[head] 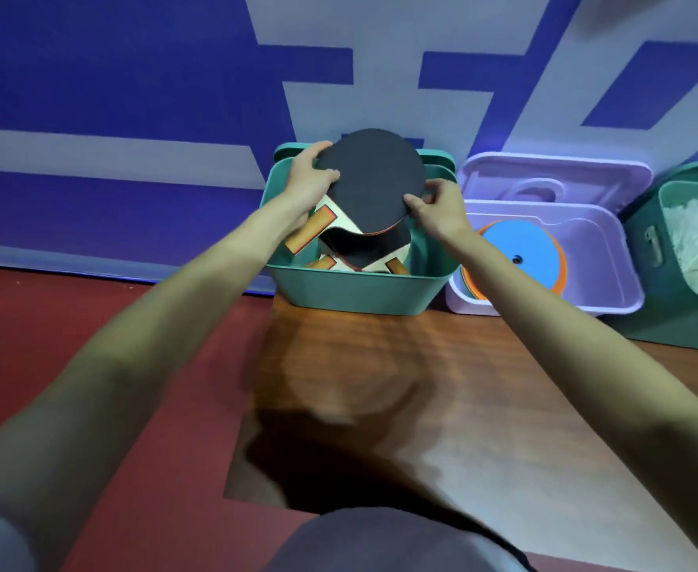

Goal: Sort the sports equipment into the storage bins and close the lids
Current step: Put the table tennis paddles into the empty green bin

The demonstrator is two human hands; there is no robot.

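A paddle (374, 179) is being held over the teal bin (355, 295) by both hands, its round black blade pinched at the rim: the left hand (308, 179) at its 9 o'clock edge, the right hand (434, 206) at about 4 o'clock. The long axis is judged to be running from 1 o'clock down toward 7 o'clock, the handle (311, 233) dipping into the bin beside other paddles (364, 253) already lying there. Both hands are being kept about equally near. Lowering along that axis is probably needed. The purple bin (611, 291) at 3 o'clock is standing open, discs (521, 251) inside.
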